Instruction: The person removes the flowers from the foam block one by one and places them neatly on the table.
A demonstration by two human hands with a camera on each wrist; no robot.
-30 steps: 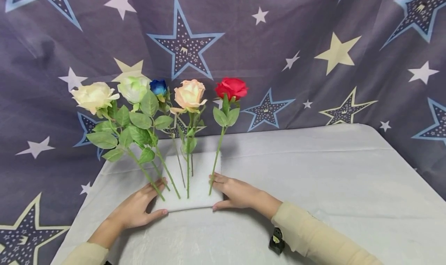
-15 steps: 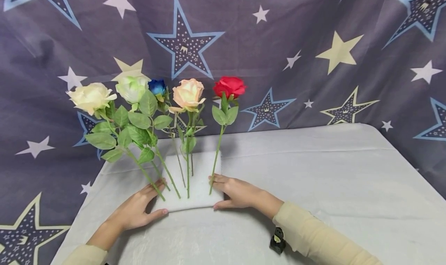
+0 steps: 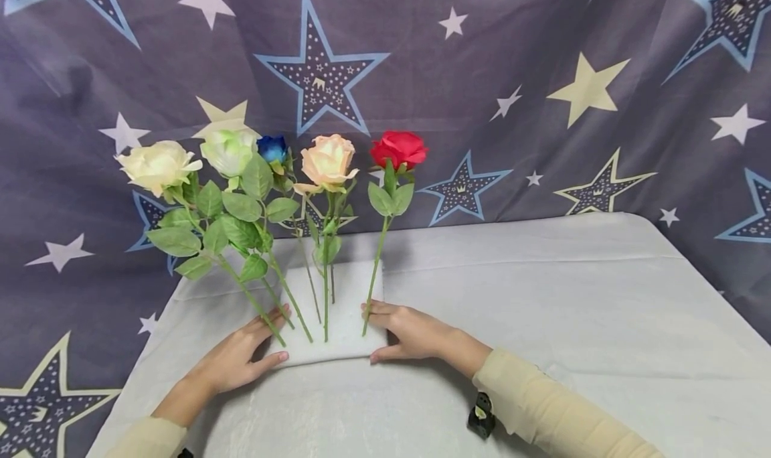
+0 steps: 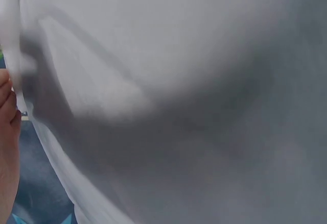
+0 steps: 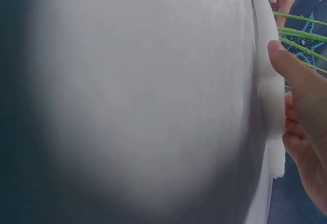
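Observation:
A white foam block (image 3: 346, 311) lies on the table with several artificial roses standing in it. My left hand (image 3: 231, 357) rests along its left side, fingers extended on the edge and thumb at the front corner. On the right side, my right hand (image 3: 412, 331) touches it with fingers over the edge, behind the stem of the red rose (image 3: 399, 148). From left to right stand a cream rose (image 3: 158, 167), a pale green rose (image 3: 229, 151), a blue rose (image 3: 273, 148) and a peach rose (image 3: 328, 160). In the right wrist view the thumb (image 5: 288, 63) presses the foam's edge.
A white cloth covers the table (image 3: 530, 297). Behind it hangs a dark star-patterned curtain (image 3: 409, 56). A small black device (image 3: 480, 416) sits by the right sleeve (image 3: 542, 404). The left wrist view is mostly shadowed white cloth (image 4: 127, 55).
My left thumb has drawn slightly back to the left along the foam's front corner. The roses sway a little; the block and right hand stay almost in place.

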